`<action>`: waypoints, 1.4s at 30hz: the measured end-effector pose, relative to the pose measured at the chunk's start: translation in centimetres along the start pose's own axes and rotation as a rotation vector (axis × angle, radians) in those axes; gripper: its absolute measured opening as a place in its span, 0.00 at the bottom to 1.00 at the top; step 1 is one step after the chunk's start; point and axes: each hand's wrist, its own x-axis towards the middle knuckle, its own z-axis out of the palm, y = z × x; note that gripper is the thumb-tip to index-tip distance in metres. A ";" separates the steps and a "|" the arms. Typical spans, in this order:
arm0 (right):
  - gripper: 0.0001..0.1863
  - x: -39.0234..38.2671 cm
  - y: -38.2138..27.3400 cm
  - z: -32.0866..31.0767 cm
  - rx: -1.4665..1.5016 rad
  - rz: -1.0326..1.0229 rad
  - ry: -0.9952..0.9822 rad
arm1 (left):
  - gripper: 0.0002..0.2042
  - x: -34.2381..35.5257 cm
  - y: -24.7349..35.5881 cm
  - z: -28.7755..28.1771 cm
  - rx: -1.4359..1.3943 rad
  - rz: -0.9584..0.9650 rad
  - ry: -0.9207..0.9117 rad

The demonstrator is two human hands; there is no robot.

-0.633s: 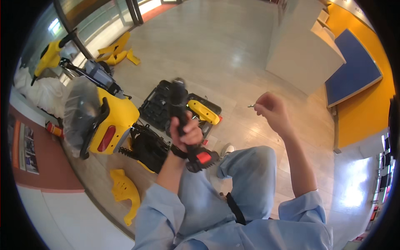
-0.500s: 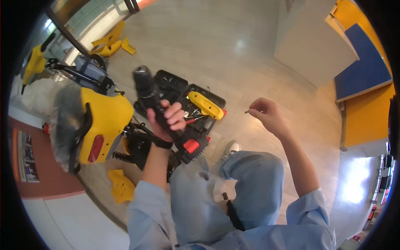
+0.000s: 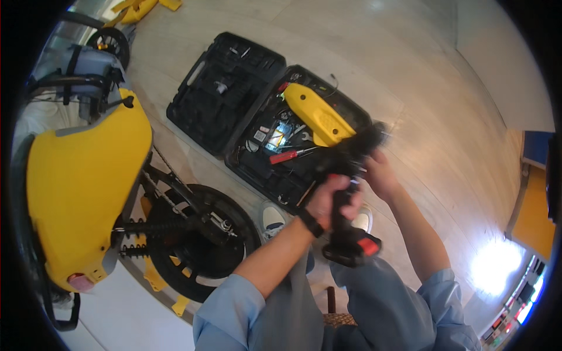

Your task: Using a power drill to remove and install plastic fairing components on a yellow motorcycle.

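My left hand (image 3: pixel 328 202), with a dark band at the wrist, is wrapped round the handle of a black cordless drill (image 3: pixel 350 153). Blurred by motion, the drill has its chuck toward the upper right and its red-and-black battery low, above my knees. Close beside the drill's front is my right hand (image 3: pixel 383 176), fingers bent and partly hidden by the drill; what they pinch cannot be made out. Beyond the drill an open black tool case (image 3: pixel 219 131) lies on the floor. A yellow plastic cover (image 3: pixel 313 111) rests across its right half, near a red-handled screwdriver (image 3: pixel 285 157).
At the left stands a small vehicle with yellow bodywork (image 3: pixel 88 169), its rear wheel (image 3: pixel 202 245) and springs exposed. More yellow panels (image 3: pixel 137 10) lie at the far left. My shoes (image 3: pixel 272 216) are just below the case. A white cabinet (image 3: pixel 497 64) stands at the right.
My view has shifted toward the case and vehicle. The drill has swung rightward, its chuck now near my right hand. That hand has come in to the drill; the small metal piece it pinched is now hidden.
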 end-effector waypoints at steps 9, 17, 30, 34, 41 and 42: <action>0.09 4.2 8.3 2.8 -0.878 -0.255 -0.155 | 0.17 3.3 -3.9 6.7 0.049 -0.206 0.015; 0.07 5.2 6.9 7.3 -1.041 -0.455 -0.228 | 0.18 2.5 -3.7 5.8 -0.095 -0.325 -0.104; 0.10 9.7 4.7 11.4 -1.305 -0.981 -0.193 | 0.22 1.6 0.0 6.3 -0.185 -0.163 -0.115; 0.11 10.9 6.5 15.4 -1.331 -1.074 -0.320 | 0.21 1.1 1.4 6.0 -0.163 -0.129 -0.079; 0.05 14.8 8.8 24.2 -1.470 -1.147 -0.304 | 0.17 -0.2 5.5 9.7 0.020 -0.040 -0.006; 0.05 15.5 9.1 24.1 -1.542 -1.073 -0.243 | 0.16 -0.2 5.7 10.5 0.043 -0.035 -0.027</action>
